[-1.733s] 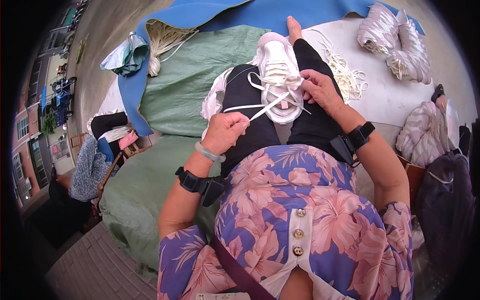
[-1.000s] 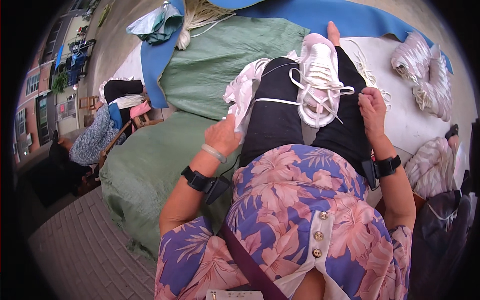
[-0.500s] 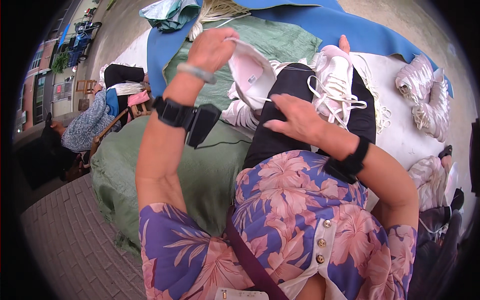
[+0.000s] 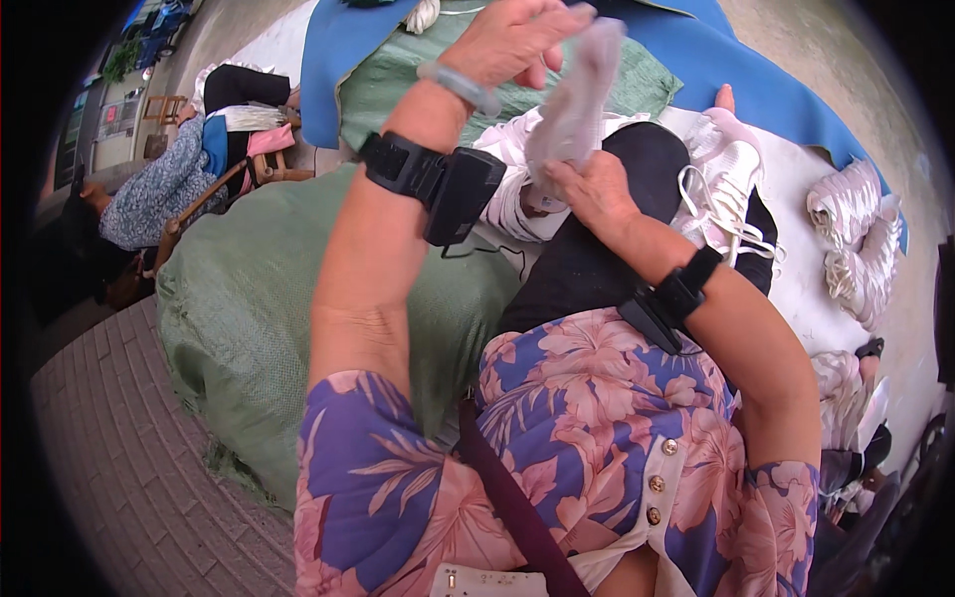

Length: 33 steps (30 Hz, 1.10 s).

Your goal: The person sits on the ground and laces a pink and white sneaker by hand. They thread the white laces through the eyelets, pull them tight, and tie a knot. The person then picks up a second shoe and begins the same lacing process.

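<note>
My right hand (image 4: 595, 191) grips a pale pink and white shoe upper (image 4: 575, 104) at its lower end, holding it upright above my left thigh. Beside the upper's top, my left hand (image 4: 512, 45) has its fingers stretched out, some slightly bent, and does not grasp it. Motion softens the upper's outline. A second white shoe upper (image 4: 724, 189) with loose laces lies over my other leg. Just behind the held piece is a bundle of white shoe uppers (image 4: 519, 214), partly hidden by it.
A large green woven sack (image 4: 328, 298) bulges at my left, over brick paving (image 4: 129, 438). Blue sheeting (image 4: 736, 70) lies ahead. Rolled bundles of uppers (image 4: 860, 269) rest at the right. A seated person (image 4: 159, 214) in a patterned top is at far left.
My left hand has let go of the upper's edge and moved right and up. My right hand, open before, now grips the upper, which has turned upright.
</note>
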Each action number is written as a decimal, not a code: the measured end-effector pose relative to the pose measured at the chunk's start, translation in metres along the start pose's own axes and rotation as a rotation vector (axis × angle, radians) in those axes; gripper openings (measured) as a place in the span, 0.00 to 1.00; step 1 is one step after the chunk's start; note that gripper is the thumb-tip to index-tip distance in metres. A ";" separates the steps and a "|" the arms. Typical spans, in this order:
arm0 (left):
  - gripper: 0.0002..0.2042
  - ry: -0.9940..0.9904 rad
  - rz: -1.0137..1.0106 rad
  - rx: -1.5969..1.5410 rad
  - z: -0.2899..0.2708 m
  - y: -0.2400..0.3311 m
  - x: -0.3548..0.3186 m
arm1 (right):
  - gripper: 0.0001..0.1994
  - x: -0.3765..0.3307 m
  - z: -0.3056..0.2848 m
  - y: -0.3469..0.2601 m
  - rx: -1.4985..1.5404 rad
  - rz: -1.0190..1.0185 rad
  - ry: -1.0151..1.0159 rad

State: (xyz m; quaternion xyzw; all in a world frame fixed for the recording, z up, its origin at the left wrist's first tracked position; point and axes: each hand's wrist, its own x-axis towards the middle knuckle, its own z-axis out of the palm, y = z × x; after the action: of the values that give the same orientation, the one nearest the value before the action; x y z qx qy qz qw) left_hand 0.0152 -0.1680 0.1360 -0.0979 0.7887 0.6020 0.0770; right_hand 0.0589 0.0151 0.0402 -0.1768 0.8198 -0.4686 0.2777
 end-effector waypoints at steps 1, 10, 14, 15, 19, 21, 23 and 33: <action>0.15 0.061 0.030 -0.170 -0.005 -0.022 -0.006 | 0.22 0.000 0.003 0.005 0.125 -0.008 0.026; 0.14 0.046 -0.229 0.430 0.078 -0.228 -0.084 | 0.26 -0.016 0.014 0.024 0.177 -0.049 0.009; 0.17 0.166 -0.088 0.422 0.055 -0.214 -0.079 | 0.26 -0.004 0.005 0.013 0.288 -0.074 0.038; 0.19 0.133 -0.044 0.507 0.050 -0.199 -0.070 | 0.25 -0.001 -0.004 0.008 0.302 -0.115 0.088; 0.25 0.216 0.082 0.764 0.031 -0.133 -0.030 | 0.16 0.004 -0.052 -0.021 0.696 -0.014 0.051; 0.25 0.256 0.128 0.803 0.025 -0.097 -0.022 | 0.15 -0.002 -0.079 -0.039 0.777 0.024 0.066; 0.23 0.240 0.186 0.883 0.022 -0.068 -0.022 | 0.14 -0.011 -0.101 -0.055 0.832 0.031 0.061; 0.22 0.208 0.375 0.848 0.061 -0.012 -0.091 | 0.28 -0.130 -0.190 -0.015 1.129 -0.139 -0.068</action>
State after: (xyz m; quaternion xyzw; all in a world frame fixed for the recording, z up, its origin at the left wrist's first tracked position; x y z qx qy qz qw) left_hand 0.1063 -0.1062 0.1308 0.0264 0.9725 0.2175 -0.0792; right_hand 0.0429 0.2062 0.1679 -0.0697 0.4194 -0.8453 0.3237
